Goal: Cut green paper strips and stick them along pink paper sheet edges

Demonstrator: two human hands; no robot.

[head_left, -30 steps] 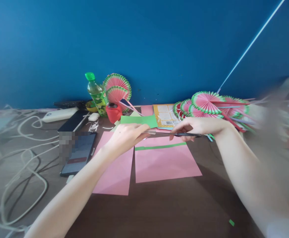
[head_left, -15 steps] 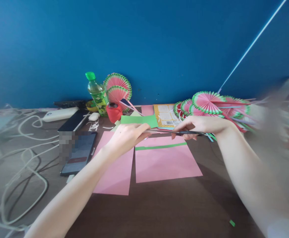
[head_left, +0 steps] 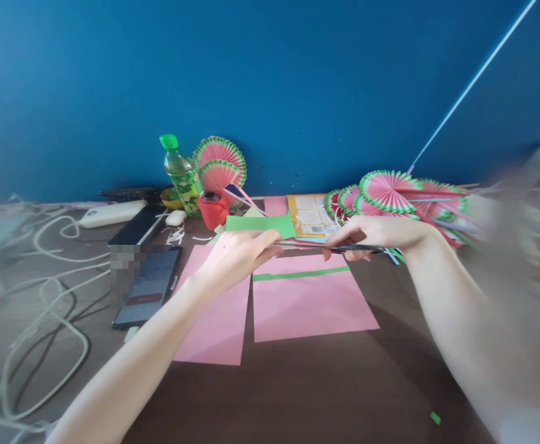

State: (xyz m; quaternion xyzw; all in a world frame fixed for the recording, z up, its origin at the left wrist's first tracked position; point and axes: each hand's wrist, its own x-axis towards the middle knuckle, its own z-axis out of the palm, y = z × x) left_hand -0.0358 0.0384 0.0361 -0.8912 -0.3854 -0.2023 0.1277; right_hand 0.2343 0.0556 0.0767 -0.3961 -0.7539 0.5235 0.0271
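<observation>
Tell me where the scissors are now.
Head view: the right hand holds the scissors centre-right over the right pink sheet, blades toward the green paper in the left hand.

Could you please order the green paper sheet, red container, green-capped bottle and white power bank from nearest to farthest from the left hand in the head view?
1. Green paper sheet: held by the left hand.
2. Red round container: just behind-left.
3. Green-capped plastic bottle: farther back-left.
4. White oblong power bank: far left.
</observation>
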